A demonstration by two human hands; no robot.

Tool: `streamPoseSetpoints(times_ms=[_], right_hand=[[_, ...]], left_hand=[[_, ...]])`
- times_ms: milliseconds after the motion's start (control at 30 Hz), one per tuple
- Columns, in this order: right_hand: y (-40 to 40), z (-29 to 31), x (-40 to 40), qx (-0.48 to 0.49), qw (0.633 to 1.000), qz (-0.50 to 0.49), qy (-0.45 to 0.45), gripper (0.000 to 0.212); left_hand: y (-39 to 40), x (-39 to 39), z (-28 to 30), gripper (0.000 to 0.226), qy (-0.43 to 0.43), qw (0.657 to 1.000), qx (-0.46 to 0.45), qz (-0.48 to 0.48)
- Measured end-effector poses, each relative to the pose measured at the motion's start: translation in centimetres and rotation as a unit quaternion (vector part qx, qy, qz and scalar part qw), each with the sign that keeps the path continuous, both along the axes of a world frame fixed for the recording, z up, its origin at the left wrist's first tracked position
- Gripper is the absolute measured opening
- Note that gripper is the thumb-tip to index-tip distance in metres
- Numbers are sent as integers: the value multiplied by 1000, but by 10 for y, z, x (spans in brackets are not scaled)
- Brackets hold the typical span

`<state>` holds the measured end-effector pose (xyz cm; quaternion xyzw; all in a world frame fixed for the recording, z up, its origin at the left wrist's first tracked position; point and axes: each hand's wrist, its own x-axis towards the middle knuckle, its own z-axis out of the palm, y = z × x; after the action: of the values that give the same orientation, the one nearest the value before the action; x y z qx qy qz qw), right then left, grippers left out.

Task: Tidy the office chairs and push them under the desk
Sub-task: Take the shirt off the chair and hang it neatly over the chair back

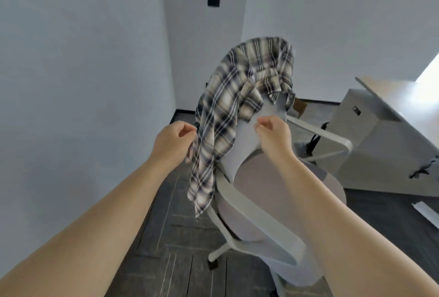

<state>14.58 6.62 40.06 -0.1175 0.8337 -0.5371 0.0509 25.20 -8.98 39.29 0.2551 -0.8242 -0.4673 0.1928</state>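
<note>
A grey office chair (259, 192) stands in front of me with its pale backrest facing me. A plaid shirt (228, 106) in beige, white and navy hangs over the top of the backrest and trails down its left side. My left hand (173, 141) pinches the shirt's left edge. My right hand (273, 133) is curled with fingers bent in front of the backrest, just below the shirt's lower hem; it holds nothing that I can see. The desk (389, 97) is to the right, its white top slanting away.
A white wall runs close along the left. A grey cabinet (363, 135) stands under the desk with black cables beside it. Dark wood-pattern floor (180, 237) lies below. The chair's armrest (327, 137) points toward the cabinet.
</note>
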Motion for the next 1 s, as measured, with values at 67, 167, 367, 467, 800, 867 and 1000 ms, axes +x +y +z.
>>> streamPoseSetpoints(times_ms=[67, 167, 367, 467, 800, 867, 1000], right_hand=[[-24, 18, -4, -6, 1000, -1, 18, 35], [-67, 36, -16, -11, 999, -12, 34, 37], [-142, 48, -50, 66, 995, -66, 19, 67], [-153, 43, -59, 104, 990, -88, -27, 63], [-119, 41, -48, 90, 989, -73, -87, 32], [-104, 46, -43, 78, 989, -55, -111, 48], [-89, 63, -43, 128, 985, -79, -84, 55]], left_hand=[[-22, -11, 14, 16, 15, 1000, 1, -3], [-62, -32, 26, 17, 25, 999, 0, -19], [-123, -72, 37, 20, 26, 997, 5, -73], [-137, -88, 36, 21, 23, 995, -3, -97], [-124, -122, 40, 23, 21, 985, -29, -172], [-118, -128, 42, 23, 23, 982, -31, -185], [-107, -143, 48, 22, 32, 979, -25, -201]])
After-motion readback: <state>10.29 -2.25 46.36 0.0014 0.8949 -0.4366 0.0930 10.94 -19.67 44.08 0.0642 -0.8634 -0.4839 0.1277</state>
